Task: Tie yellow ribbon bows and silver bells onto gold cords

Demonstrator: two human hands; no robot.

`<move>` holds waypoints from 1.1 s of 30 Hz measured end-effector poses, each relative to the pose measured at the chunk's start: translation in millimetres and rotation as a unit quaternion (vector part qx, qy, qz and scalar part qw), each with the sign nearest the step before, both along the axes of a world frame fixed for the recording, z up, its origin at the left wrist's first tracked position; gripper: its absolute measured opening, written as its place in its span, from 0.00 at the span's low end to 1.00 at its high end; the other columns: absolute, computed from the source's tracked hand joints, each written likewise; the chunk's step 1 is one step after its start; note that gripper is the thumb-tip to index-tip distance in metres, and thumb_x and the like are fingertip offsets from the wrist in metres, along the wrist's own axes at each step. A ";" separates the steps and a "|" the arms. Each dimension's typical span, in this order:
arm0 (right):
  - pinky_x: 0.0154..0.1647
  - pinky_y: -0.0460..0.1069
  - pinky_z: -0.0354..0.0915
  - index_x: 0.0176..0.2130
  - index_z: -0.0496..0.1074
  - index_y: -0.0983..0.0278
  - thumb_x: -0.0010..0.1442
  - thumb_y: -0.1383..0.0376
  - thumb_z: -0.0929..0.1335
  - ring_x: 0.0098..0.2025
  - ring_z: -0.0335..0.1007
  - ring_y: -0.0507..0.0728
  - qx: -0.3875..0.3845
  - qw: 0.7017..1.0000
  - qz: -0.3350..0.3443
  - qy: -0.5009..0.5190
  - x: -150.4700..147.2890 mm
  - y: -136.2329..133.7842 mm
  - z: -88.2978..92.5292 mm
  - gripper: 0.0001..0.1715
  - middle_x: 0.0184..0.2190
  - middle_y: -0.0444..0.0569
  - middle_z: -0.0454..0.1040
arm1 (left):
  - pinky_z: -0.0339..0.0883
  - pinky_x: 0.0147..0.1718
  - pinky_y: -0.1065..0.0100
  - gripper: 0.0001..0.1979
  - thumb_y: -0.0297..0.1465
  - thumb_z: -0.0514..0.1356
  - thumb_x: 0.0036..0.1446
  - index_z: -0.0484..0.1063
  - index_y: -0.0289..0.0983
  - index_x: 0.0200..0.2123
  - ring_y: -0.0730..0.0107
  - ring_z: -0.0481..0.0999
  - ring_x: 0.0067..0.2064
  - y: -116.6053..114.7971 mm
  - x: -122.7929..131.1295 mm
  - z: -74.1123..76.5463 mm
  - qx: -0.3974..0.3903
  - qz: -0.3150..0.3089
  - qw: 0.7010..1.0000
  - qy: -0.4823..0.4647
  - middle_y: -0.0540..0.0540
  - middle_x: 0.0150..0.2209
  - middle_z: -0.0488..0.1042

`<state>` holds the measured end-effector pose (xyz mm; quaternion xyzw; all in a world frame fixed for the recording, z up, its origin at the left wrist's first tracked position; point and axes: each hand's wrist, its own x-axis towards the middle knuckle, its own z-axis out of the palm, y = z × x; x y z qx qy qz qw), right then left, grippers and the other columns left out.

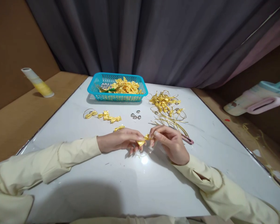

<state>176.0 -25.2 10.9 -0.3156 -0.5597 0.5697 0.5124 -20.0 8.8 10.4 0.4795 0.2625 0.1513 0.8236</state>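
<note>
Between my two hands is a yellow satin ribbon bow [141, 142], held just above the white table. My left hand [124, 140] pinches its left side with thumb and fingers. From the right, the fingertips of my right hand [169, 141] are closed at the bow's other end. A thin, pale cord seems to hang below the bow, too faint to make out well. Another yellow bow [119, 128] lies just behind my left hand. Several gold cords [175, 121] lie behind my right hand, beside a pink-handled tool [188, 139] that is partly hidden.
A turquoise basket [118, 98] holds yellow bows and silvery pieces. Several loose bows [109, 117], a cord loop with a bow [91, 114], silver heart-shaped beads [135, 116] and a pile of finished-looking bow loops [163, 101] lie nearby. A tumbler [252, 98] and a ribbon-wound tube [40, 85] flank the table.
</note>
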 end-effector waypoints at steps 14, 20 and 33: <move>0.22 0.47 0.68 0.30 0.73 0.64 0.58 0.66 0.67 0.28 0.72 0.53 0.036 0.996 -0.074 -0.035 5.3 -3.7 2.7 0.06 0.36 0.50 0.73 | 0.57 0.25 0.74 0.09 0.33 0.63 0.51 0.72 0.33 0.31 0.79 0.63 0.25 -0.8 2.5 -3.8 0.038 0.060 0.997 0.019 0.52 0.23 0.66; 0.21 0.46 0.67 0.30 0.74 0.64 0.57 0.66 0.67 0.29 0.70 0.53 0.067 0.993 -0.069 -0.065 7.0 -5.6 4.7 0.06 0.32 0.50 0.71 | 0.60 0.25 0.73 0.09 0.34 0.64 0.48 0.75 0.33 0.30 0.75 0.65 0.26 1.7 -0.4 -3.0 0.154 0.049 0.985 0.054 0.49 0.24 0.69; 0.30 0.50 0.68 0.29 0.76 0.62 0.58 0.69 0.67 0.35 0.70 0.56 0.127 0.978 -0.057 -0.157 6.7 -9.9 7.1 0.09 0.34 0.52 0.75 | 0.60 0.28 0.74 0.05 0.31 0.66 0.48 0.76 0.34 0.28 0.77 0.67 0.27 4.2 -1.4 -2.9 0.168 0.083 0.981 0.055 0.51 0.23 0.71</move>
